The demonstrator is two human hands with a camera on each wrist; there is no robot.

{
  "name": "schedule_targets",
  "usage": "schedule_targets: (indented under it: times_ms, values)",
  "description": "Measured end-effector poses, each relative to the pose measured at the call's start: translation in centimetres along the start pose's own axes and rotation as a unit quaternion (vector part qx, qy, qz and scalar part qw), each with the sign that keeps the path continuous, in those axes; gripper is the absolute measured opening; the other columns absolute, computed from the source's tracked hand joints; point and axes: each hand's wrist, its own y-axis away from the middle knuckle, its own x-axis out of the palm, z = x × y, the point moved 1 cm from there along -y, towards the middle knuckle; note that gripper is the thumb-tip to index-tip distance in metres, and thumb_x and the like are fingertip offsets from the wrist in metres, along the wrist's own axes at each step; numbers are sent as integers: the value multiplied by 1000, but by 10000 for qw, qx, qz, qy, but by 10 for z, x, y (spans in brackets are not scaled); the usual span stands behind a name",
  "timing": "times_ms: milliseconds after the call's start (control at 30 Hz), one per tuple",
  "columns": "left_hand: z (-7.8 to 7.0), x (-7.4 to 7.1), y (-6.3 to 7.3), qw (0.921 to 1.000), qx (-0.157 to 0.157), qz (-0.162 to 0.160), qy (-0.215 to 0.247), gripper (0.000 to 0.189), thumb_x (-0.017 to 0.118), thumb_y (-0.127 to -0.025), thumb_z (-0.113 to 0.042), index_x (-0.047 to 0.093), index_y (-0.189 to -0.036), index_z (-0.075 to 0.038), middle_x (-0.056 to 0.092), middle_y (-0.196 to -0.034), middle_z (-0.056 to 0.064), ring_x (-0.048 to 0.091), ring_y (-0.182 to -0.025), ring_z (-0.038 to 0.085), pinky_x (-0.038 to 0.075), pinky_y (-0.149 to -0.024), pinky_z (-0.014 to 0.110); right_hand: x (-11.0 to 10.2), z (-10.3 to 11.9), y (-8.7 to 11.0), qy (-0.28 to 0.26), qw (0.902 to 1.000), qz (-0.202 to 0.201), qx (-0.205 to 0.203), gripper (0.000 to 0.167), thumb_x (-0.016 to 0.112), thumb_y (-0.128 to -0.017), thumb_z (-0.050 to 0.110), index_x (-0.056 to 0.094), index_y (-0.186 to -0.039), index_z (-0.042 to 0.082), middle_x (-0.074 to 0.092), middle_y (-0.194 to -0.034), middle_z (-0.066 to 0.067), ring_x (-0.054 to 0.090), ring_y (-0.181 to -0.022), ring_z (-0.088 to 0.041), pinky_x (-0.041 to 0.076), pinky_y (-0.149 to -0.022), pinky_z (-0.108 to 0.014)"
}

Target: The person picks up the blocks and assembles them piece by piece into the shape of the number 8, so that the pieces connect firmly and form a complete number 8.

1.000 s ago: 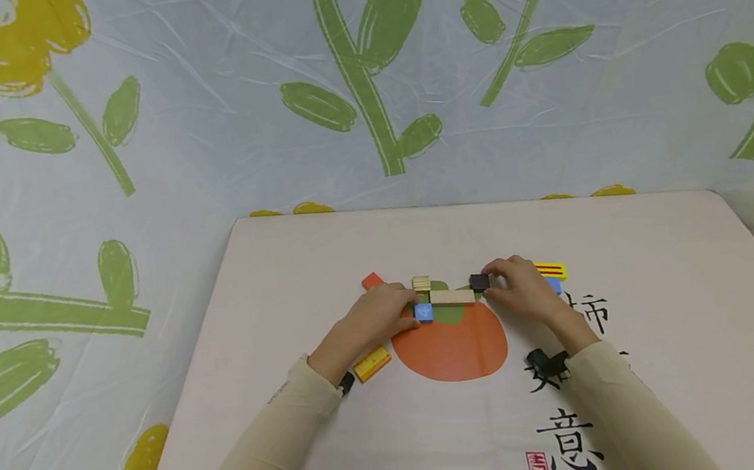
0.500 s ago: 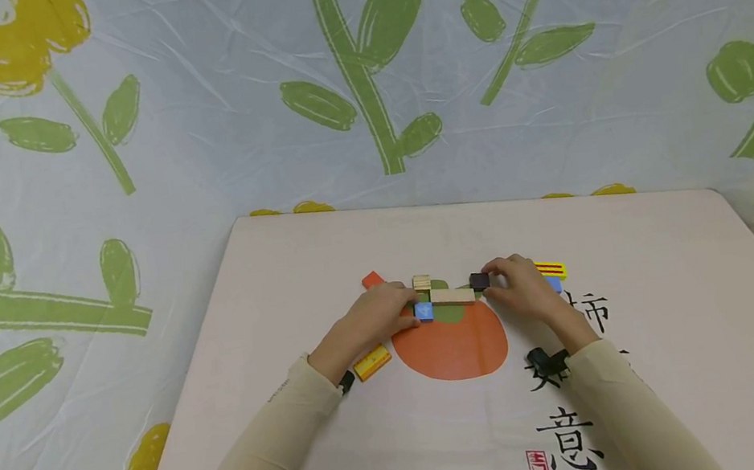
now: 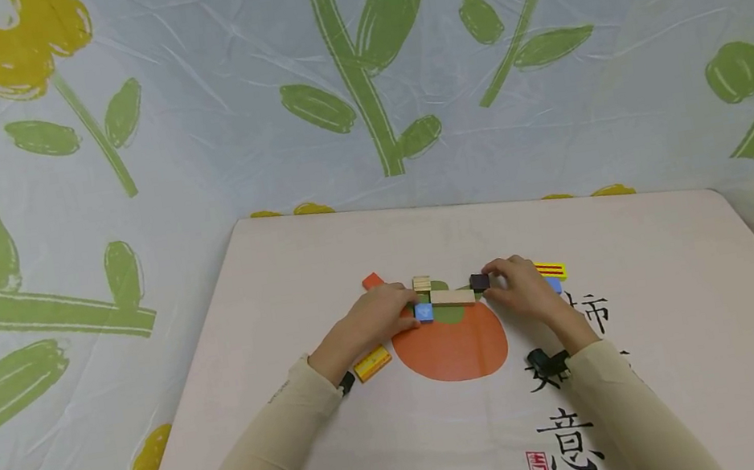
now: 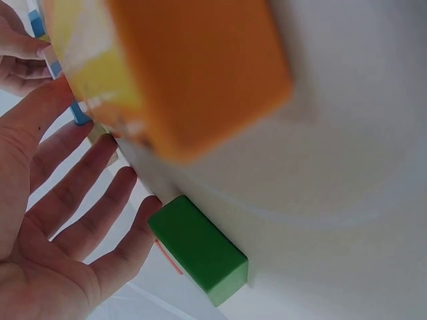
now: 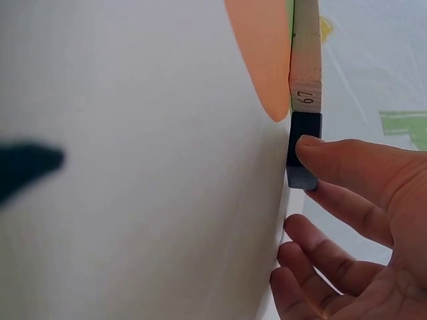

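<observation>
My left hand [image 3: 377, 314] is at the left end of a short row of blocks, thumb and forefinger pinching a small blue block [image 3: 423, 312] with a white mark. In the left wrist view its other fingers [image 4: 80, 170] are spread apart. A long plain wooden block [image 3: 453, 297] lies to the right of the blue one. At its right end, my right hand [image 3: 520, 287] pinches a black block [image 3: 480, 282] between thumb and forefinger; the right wrist view shows this block [image 5: 305, 143] right against the wooden one, marked 67. A striped wooden block [image 3: 422, 283] is behind the blue block.
A yellow-orange block [image 3: 372, 363] lies near my left wrist. Beyond that hand is a red block [image 3: 371, 280]; a green block [image 4: 200, 247] shows in the left wrist view. By my right hand are a yellow red-striped block [image 3: 551, 271] and a blue block [image 3: 554, 286].
</observation>
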Motion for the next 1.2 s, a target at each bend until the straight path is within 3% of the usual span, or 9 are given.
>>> schedule_targets:
  times_ms: [333, 633, 900, 1200]
  values:
    - [-2, -1, 2, 10000, -41, 19, -41, 42, 73, -92, -36, 69, -126, -12, 65, -116, 2, 56, -95, 13, 50, -85, 26, -12, 9, 9, -290, 9995, -65, 83, 37, 72, -92, 10, 62, -125, -4, 57, -117, -27, 56, -107, -41, 50, -87, -53]
    - [-3, -1, 2, 10000, -39, 9, -55, 43, 73, -92, -36, 69, -127, -12, 65, -116, 2, 57, -96, 13, 50, -86, 26, -34, 7, 38, -403, 9971, -611, -224, 34, 72, -92, 8, 64, -123, -3, 58, -114, -25, 59, -104, -42, 48, -87, -57]
    - [-4, -1, 2, 9999, -45, 44, -104, 43, 74, -92, -36, 68, -128, -13, 64, -118, 2, 58, -101, 15, 50, -90, 29, -55, -9, 69, -335, 9944, -997, -136, 32, 74, -91, 7, 65, -120, -4, 60, -112, -23, 59, -103, -40, 49, -88, -58]
    - [-1, 0, 0, 10000, -15, 25, -78, 43, 73, -92, -37, 68, -128, -14, 64, -121, 3, 58, -104, 17, 49, -92, 31, -68, -36, 97, -247, 9960, -847, 128, 32, 70, -96, 14, 64, -123, -1, 57, -120, -19, 56, -109, -41, 48, -89, -60]
